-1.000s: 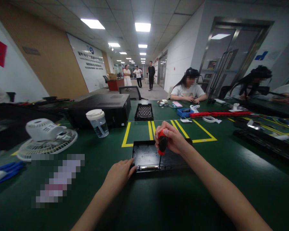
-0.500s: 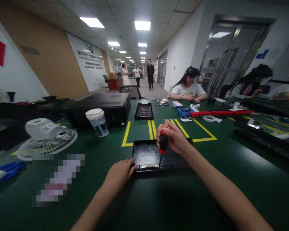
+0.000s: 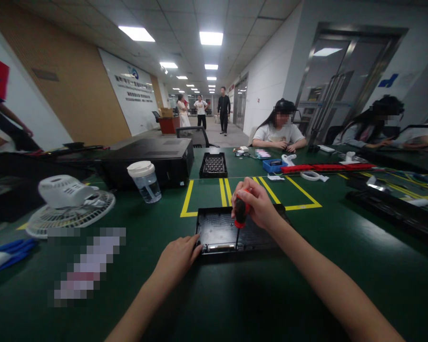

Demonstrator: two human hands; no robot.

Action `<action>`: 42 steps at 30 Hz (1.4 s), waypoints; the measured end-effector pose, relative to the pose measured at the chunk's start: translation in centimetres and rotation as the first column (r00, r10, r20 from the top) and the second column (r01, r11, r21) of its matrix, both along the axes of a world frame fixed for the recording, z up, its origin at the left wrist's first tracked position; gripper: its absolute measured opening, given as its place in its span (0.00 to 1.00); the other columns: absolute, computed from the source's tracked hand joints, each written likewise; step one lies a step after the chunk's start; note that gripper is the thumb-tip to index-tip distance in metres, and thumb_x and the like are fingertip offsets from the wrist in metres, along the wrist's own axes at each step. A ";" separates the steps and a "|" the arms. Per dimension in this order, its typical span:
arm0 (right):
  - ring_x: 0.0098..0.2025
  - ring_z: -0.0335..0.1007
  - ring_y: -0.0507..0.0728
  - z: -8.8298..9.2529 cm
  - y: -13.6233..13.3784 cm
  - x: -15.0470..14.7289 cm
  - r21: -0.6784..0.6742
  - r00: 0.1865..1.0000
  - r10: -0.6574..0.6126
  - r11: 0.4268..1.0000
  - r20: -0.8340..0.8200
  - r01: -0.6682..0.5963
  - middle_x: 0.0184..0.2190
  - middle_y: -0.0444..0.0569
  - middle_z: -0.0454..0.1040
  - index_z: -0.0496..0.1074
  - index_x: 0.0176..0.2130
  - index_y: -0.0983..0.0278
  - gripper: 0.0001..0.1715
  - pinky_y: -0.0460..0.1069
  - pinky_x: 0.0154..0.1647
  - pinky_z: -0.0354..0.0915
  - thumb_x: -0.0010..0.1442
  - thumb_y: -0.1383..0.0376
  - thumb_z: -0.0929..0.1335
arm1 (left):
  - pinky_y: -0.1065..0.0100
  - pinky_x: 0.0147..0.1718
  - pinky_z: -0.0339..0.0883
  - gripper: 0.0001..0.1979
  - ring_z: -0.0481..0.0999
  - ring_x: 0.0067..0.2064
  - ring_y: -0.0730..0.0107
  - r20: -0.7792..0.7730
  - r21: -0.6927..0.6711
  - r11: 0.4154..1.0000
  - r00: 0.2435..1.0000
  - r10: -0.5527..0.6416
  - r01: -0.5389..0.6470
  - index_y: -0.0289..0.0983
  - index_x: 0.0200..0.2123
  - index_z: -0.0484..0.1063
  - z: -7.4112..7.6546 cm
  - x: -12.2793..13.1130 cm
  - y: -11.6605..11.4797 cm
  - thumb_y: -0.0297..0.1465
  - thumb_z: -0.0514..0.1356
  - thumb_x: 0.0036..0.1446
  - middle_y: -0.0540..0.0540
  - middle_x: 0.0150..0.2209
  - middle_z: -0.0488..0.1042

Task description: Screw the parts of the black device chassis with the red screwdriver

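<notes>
My right hand [image 3: 254, 202] is closed round the red and black handle of a screwdriver [image 3: 241, 212]. The shaft points down, its tip at the near edge of a shallow black plastic casing [image 3: 217, 227], next to a light metallic strip [image 3: 220, 246]. At the casing's near left corner, my left hand [image 3: 181, 254] grips the wall, thumb on the near side and fingers along the left side. The casing lies flat on the green table with its hollow side up. My right hand and forearm hide part of its right side.
A white fan [image 3: 69, 204], a lidded cup [image 3: 145, 181] and a large black case [image 3: 150, 159] stand on the left. Beyond the yellow tape lies a black tray of screws [image 3: 214, 165]. A blue box [image 3: 274, 165] and tape roll [image 3: 309, 175] are right; a co-worker [image 3: 280, 130] sits opposite.
My hands, the screwdriver and the casing hold nearly the same place. In the background the people have shifted, and a person in dark clothes has appeared at the far left.
</notes>
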State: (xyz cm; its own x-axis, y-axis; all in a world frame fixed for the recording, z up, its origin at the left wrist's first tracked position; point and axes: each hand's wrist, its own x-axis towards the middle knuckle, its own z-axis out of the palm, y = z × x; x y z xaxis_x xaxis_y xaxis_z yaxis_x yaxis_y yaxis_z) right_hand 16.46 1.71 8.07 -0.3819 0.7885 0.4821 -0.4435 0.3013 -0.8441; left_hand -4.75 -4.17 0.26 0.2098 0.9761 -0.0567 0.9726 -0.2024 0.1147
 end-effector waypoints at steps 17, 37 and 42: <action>0.16 0.57 0.46 0.3 -0.9 -0.8 0.133 0.903 -0.404 0.913 0.149 0.386 0.19 0.37 0.57 0.56 0.25 0.62 0.16 0.45 0.16 0.68 0.51 0.61 0.69 | 0.63 0.46 0.63 0.23 0.71 0.48 0.62 0.005 -0.005 1.000 1.000 0.008 -0.008 0.38 0.55 0.63 -0.1 0.0 -0.1 0.39 0.45 0.61 0.40 0.49 0.71; 0.20 0.48 0.48 -0.2 -1.4 -1.2 0.388 0.586 -0.790 0.604 0.179 0.696 0.18 0.38 0.51 0.52 0.22 0.62 0.20 0.44 0.20 0.47 0.55 0.59 0.67 | 0.61 0.45 0.64 0.23 0.72 0.47 0.60 0.019 -0.006 1.000 1.000 0.002 -0.002 0.37 0.55 0.63 -0.3 -0.1 -0.1 0.40 0.45 0.61 0.39 0.48 0.72; 0.20 0.48 0.48 -0.3 -1.4 -1.3 0.403 0.544 -0.820 0.565 0.177 0.720 0.18 0.38 0.51 0.52 0.22 0.62 0.21 0.44 0.20 0.48 0.54 0.59 0.67 | 0.62 0.44 0.64 0.23 0.72 0.46 0.60 0.018 -0.001 1.000 1.000 -0.004 0.004 0.38 0.55 0.63 -0.4 -0.1 0.0 0.40 0.45 0.61 0.40 0.48 0.72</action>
State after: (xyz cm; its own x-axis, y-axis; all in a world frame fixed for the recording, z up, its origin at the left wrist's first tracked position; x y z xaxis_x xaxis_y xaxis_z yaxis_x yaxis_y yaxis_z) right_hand 15.13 0.35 7.78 0.1523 0.7140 0.6834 0.3392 0.6118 -0.7146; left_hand -4.88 -4.21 -0.12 0.2148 0.9752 -0.0535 0.9695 -0.2063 0.1321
